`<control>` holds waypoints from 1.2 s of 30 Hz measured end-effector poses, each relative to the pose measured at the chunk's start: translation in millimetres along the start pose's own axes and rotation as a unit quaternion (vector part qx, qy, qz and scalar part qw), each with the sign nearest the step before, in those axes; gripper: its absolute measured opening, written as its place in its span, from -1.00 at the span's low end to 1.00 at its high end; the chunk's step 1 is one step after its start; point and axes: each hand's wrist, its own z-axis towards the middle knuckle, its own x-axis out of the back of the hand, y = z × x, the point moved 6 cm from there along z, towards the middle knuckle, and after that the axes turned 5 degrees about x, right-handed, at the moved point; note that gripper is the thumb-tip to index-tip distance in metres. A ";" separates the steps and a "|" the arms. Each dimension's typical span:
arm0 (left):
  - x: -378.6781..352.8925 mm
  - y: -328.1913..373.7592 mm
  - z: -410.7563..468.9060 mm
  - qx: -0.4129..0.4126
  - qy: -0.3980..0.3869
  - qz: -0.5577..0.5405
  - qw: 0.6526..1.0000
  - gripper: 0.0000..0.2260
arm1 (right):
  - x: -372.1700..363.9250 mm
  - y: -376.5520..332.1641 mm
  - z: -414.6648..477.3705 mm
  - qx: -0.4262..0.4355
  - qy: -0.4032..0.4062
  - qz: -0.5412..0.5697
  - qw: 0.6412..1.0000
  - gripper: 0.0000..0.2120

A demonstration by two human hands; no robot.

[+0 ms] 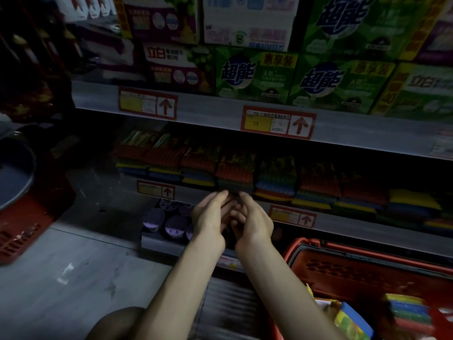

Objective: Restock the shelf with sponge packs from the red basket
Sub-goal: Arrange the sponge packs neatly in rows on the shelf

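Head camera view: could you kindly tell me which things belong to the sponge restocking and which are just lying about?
Job in hand: red basket; spare sponge packs inside it; stacked sponge packs; shelf; left hand; right hand.

Lying about: detergent boxes above; purple-lidded tubs below; second red basket with a dark basin at left.
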 end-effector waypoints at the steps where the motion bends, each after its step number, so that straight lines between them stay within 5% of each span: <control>1: 4.0 3.0 0.4 -0.012 -0.002 0.012 1.000 -0.80 | 1.0 1.4 0.0 0.013 -0.008 -0.018 1.000 -0.90; 8: 44.2 37.2 6.4 -0.153 0.006 0.123 0.981 -0.81 | -11.6 6.3 -11.9 0.179 -0.128 -0.159 0.962 -0.79; 14: 67.9 53.1 13.6 -0.288 -0.018 0.322 0.902 -0.66 | -44.6 22.6 -18.6 0.320 -0.204 -0.367 0.849 -0.61; 18: 69.9 54.2 20.0 -0.327 0.005 0.421 0.846 -0.63 | -54.5 34.8 -14.0 0.309 -0.204 -0.388 0.844 -0.53; 24: 67.5 54.9 23.3 -0.306 0.014 0.450 0.839 -0.60 | -56.9 40.4 -10.6 0.297 -0.205 -0.375 0.854 -0.55; 36: 65.7 63.2 24.9 -0.293 0.018 0.348 0.890 -0.71 | -51.2 36.7 -6.2 0.291 -0.202 -0.359 0.863 -0.56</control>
